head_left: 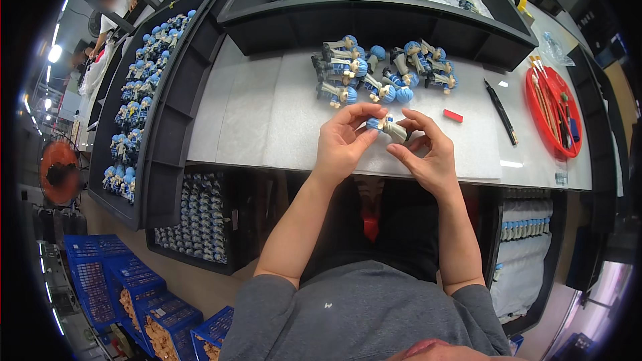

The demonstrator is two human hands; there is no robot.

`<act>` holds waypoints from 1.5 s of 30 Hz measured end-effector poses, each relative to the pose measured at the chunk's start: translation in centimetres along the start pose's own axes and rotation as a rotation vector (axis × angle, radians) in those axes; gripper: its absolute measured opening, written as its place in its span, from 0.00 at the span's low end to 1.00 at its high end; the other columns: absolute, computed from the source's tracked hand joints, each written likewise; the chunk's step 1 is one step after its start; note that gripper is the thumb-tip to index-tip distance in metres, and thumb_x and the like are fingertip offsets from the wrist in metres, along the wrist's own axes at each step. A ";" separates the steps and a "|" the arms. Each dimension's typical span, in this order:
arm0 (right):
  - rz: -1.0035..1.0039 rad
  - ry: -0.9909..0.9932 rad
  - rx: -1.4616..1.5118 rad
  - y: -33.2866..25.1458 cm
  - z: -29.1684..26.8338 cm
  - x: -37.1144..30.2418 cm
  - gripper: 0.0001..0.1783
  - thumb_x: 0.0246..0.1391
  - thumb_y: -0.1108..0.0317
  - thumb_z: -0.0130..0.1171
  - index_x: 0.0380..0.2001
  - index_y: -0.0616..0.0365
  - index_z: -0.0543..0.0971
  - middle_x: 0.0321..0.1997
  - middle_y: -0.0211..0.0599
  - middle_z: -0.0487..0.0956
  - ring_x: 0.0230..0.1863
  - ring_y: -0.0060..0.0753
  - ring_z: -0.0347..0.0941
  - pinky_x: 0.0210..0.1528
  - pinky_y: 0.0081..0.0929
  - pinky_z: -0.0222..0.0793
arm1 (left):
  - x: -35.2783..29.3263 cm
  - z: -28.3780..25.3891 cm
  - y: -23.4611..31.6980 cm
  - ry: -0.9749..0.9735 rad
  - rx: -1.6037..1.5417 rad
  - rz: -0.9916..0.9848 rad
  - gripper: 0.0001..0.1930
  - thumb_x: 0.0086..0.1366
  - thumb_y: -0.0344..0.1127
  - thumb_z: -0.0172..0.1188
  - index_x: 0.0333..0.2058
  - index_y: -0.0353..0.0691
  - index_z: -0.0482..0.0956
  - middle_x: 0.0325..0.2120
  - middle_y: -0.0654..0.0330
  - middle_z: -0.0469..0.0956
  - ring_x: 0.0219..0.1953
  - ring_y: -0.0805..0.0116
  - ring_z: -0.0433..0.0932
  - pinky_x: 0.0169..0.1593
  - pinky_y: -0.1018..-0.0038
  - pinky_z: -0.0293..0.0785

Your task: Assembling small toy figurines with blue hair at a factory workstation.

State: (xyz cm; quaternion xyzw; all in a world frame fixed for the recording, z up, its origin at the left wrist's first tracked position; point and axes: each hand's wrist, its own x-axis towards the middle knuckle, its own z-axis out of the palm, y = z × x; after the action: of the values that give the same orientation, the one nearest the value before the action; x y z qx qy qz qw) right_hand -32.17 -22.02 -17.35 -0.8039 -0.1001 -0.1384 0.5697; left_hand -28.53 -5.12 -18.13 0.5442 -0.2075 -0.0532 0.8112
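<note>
Both hands, the left hand (342,144) and right hand (428,154), pinch one blue-haired figurine (388,127) just in front of the pile of figurines (381,70) on the counter (254,120), so by my judgement that pile remains unhandled while full trays (167,93) flank it.

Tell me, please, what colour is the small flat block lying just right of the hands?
The small block is red, seen best in the head view.
</note>
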 end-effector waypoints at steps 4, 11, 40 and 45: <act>0.093 0.009 0.050 0.0 0.0 -0.1 0.25 0.40 0.72 0.67 0.46 0.59 0.73 0.34 0.37 0.77 0.28 0.21 0.72 0.29 0.16 0.67 | 0.0 0.1 0.1 -0.072 0.008 0.015 0.18 0.54 0.14 0.50 0.45 0.30 0.69 0.43 0.55 0.72 0.50 0.68 0.70 0.54 0.72 0.66; -0.028 0.007 0.045 0.8 0.0 0.0 0.24 0.43 0.81 0.59 0.47 0.57 0.73 0.37 0.39 0.77 0.35 0.26 0.74 0.33 0.19 0.70 | -0.1 0.1 0.1 -0.097 0.038 -0.003 0.18 0.53 0.13 0.50 0.44 0.30 0.70 0.44 0.55 0.71 0.50 0.67 0.69 0.56 0.72 0.65; -0.021 0.376 0.046 -0.9 -0.3 1.2 0.07 0.43 0.83 0.58 0.27 0.63 0.80 0.28 0.37 0.78 0.28 0.22 0.74 0.30 0.18 0.70 | 0.1 0.9 -0.2 -0.051 0.131 -0.119 0.16 0.51 0.20 0.62 0.39 0.31 0.71 0.44 0.54 0.70 0.43 0.70 0.74 0.45 0.76 0.76; -0.069 0.347 -0.037 -0.8 2.3 1.2 0.06 0.40 0.83 0.57 0.25 0.63 0.79 0.23 0.38 0.76 0.27 0.29 0.73 0.28 0.23 0.70 | 0.1 0.7 -0.8 -0.045 0.120 -0.071 0.14 0.49 0.18 0.63 0.36 0.30 0.71 0.44 0.54 0.70 0.42 0.70 0.74 0.45 0.76 0.76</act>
State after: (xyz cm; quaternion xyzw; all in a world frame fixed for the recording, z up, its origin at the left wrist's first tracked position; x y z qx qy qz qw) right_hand -31.05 -19.57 -17.01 -0.7744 -0.0252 -0.2964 0.5585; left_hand -28.62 -6.11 -18.60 0.5974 -0.2093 -0.0816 0.7698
